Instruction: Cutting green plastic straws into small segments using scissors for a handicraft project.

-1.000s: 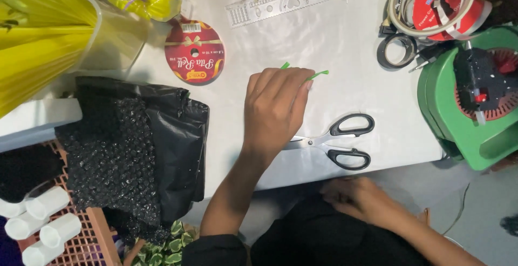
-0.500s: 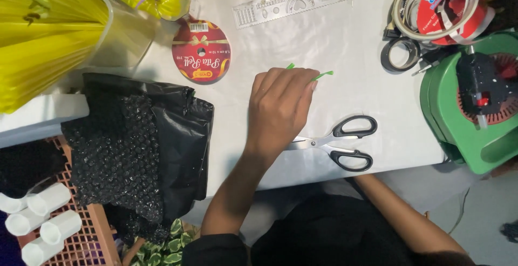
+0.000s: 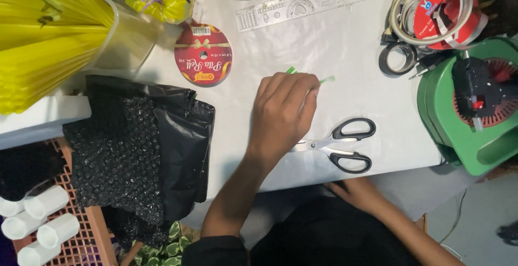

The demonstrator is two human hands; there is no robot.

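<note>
**Two hands, one thin green strip on a crowded tabletop**

Two hands share the work unevenly at this white tabletop (image 3: 334, 39). The left hand (image 3: 283, 112) lies palm down with fingers curled over a thin, pale green plastic strip (image 3: 326, 79), pinning it to the surface; only the strip's two short ends peek out beyond the fingertips, so its length and shape under the hand cannot be made out. Compared with a second ago, that hand has barely moved and keeps its press on the strip, while the right hand (image 3: 359, 193), which dropped out of sight half a second ago, is back in view below the tabletop edge, resting low against dark clothing. It appears loose and holds nothing visible, though its fingers are partly hidden.

Just right of the left hand's wrist lie black-handled steel scissors (image 3: 337, 144), blades tucked partly beneath the hand, untouched. Beyond the fingertips sits a clear plastic ruler stencil (image 3: 302, 4); to their left, a round red ribbon spool (image 3: 203, 54). Further left, black bubble wrap and a black plastic bag (image 3: 140, 152) spill off the edge, with yellow plastic straws (image 3: 38, 39) above them. Far right of the hands, a green tape dispenser (image 3: 464, 115) is cut off by the frame.
</note>
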